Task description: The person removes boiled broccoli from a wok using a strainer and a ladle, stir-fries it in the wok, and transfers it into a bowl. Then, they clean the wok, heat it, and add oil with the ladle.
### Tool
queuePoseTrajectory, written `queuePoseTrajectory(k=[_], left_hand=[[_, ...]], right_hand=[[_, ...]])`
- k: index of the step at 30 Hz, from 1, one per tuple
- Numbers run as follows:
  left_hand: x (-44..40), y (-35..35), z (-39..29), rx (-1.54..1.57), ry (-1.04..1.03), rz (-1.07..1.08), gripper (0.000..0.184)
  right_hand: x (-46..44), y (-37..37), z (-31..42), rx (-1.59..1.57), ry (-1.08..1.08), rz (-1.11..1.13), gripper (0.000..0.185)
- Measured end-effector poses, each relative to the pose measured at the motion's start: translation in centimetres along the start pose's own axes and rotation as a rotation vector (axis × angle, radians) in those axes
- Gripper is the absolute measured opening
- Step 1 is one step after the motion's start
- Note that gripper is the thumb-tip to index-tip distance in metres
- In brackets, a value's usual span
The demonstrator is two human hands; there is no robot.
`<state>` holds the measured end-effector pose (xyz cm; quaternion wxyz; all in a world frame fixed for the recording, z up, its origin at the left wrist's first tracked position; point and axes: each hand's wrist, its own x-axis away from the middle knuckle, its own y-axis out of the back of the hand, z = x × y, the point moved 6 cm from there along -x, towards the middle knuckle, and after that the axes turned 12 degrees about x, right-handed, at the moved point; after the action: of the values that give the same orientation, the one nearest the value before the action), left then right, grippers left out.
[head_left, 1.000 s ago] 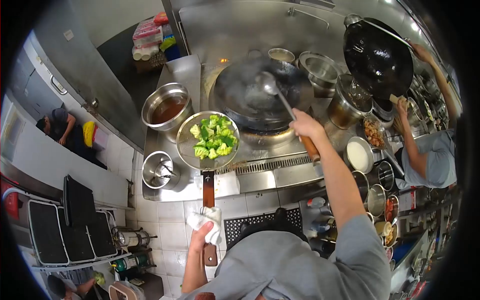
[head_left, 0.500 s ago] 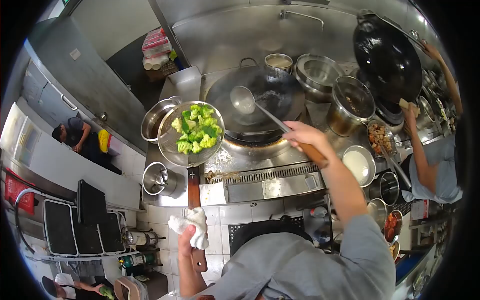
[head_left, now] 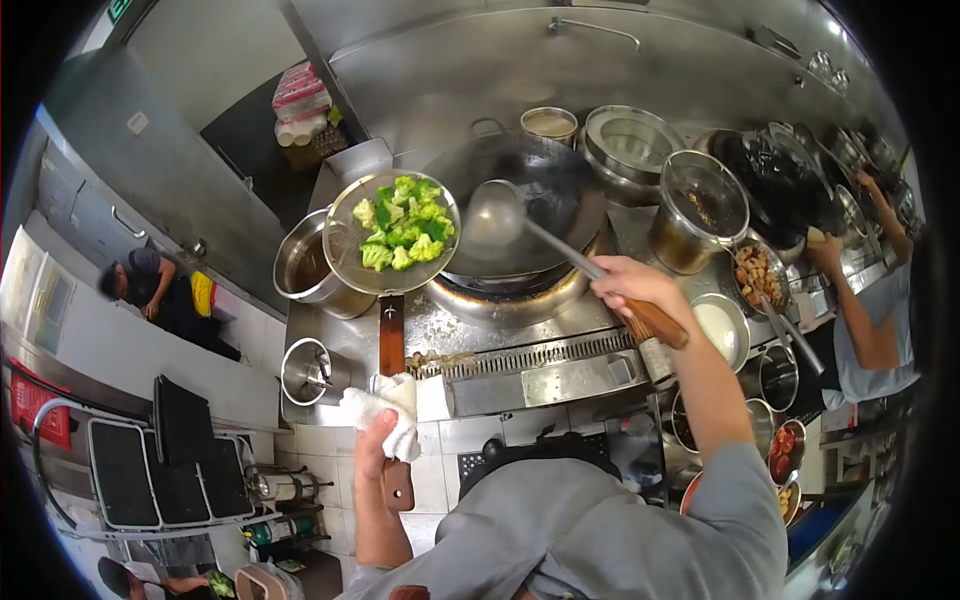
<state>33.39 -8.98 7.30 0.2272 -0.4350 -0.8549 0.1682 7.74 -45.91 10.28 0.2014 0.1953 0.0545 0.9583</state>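
Left grip (head_left: 373, 446) holds a strainer (head_left: 344, 243) of broccoli (head_left: 405, 229), right grip (head_left: 640, 287) a ladle (head_left: 496, 213).

Metal-mesh strainer (head_left: 346, 246), smooth wooden ladle handle (head_left: 661, 325), rough cloth (head_left: 402, 440)

On my feed the round wire-mesh strainer with a brown wooden handle (head_left: 345, 243) sits left of the black round metal wok (head_left: 562, 200), heaped with bright green broccoli florets (head_left: 405, 225). A bunched white cloth (head_left: 402, 398) wraps its handle, nearer me than the wok. I see the long wooden-handled steel ladle (head_left: 560, 248) slanting, bowl over the wok, handle end beyond its near-right rim.
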Motion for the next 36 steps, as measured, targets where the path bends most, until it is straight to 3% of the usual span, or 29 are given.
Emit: queuePoseTrajectory(k=[2, 4, 5, 9, 11, 12, 15, 16, 18, 20, 22, 24, 26, 28, 30, 34, 36], left_hand=[[0.1, -0.3, -0.2, 0.002, 0.024, 0.001, 0.063], [-0.7, -0.2, -0.4, -0.039, 0.001, 0.010, 0.062], [-1.0, -0.4, -0.6, -0.041, -0.020, 0.005, 0.062], [-1.9, -0.6, -1.0, 0.009, -0.002, -0.022, 0.058], [-2.1, -0.8, -1.0, 0.061, 0.001, -0.003, 0.052], [-2.0, -0.7, -1.2, 0.062, 0.004, -0.011, 0.052], [-2.4, -3.1, -2.7, -0.060, 0.010, 0.046, 0.036], [-2.8, -3.1, -2.5, -0.062, 0.017, 0.050, 0.036], [-4.4, -3.3, -2.2, -0.157, -0.013, 0.053, 0.033], [-5.7, -4.0, -2.6, -0.216, -0.018, 0.073, 0.034], [-6.8, -4.8, -2.0, -0.473, 0.010, 0.090, 0.038], [-8.5, -5.2, -0.9, -0.502, -0.094, 0.072, 0.035], [-9.3, -6.4, -1.1, -1.003, -0.374, 0.074, 0.035], [-10.6, -6.3, 0.0, -1.072, -0.403, 0.032, 0.042], [-10.7, -6.6, -0.5, -1.223, -0.546, -0.064, 0.047], [-8.8, -5.3, -2.9, -1.129, -0.651, -0.102, 0.043], [-6.4, -2.8, -3.1, -1.099, -0.563, -0.128, 0.041]], right_hand=[[-0.3, -0.1, 0.6, 0.060, -0.007, -0.037, 0.040], [-1.3, 0.5, 2.2, 0.429, -0.111, -0.353, 0.049], [-4.7, 1.0, -0.1, 0.524, -0.025, -0.415, 0.056], [-5.8, -2.5, 0.0, 0.486, -0.009, -0.342, 0.062], [-1.8, -3.6, 1.8, 0.133, 0.001, 0.030, 0.063], [-0.8, -3.7, 2.0, 0.131, -0.002, 0.037, 0.063], [0.1, -2.4, 2.7, 0.417, -0.071, -0.261, 0.065], [-1.6, -3.1, 1.1, 0.413, -0.076, -0.264, 0.065], [-5.9, -2.3, -1.4, 0.744, -0.053, -0.604, 0.056], [-3.5, -3.5, 1.6, 0.776, -0.084, -0.544, 0.059], [-0.8, -4.8, 2.6, 0.315, -0.101, -0.067, 0.064], [0.4, -3.9, 0.1, 0.329, -0.150, -0.055, 0.066], [0.4, -2.1, -0.9, 0.548, -0.066, -0.328, 0.064], [0.3, -1.6, 0.1, 0.625, -0.040, -0.447, 0.064], [-0.3, -0.8, -0.6, 0.557, -0.234, -0.494, 0.065], [-2.3, -0.8, 0.2, 0.497, -0.168, -0.468, 0.066], [-4.3, -1.0, 0.3, 0.537, -0.176, -0.485, 0.065]])
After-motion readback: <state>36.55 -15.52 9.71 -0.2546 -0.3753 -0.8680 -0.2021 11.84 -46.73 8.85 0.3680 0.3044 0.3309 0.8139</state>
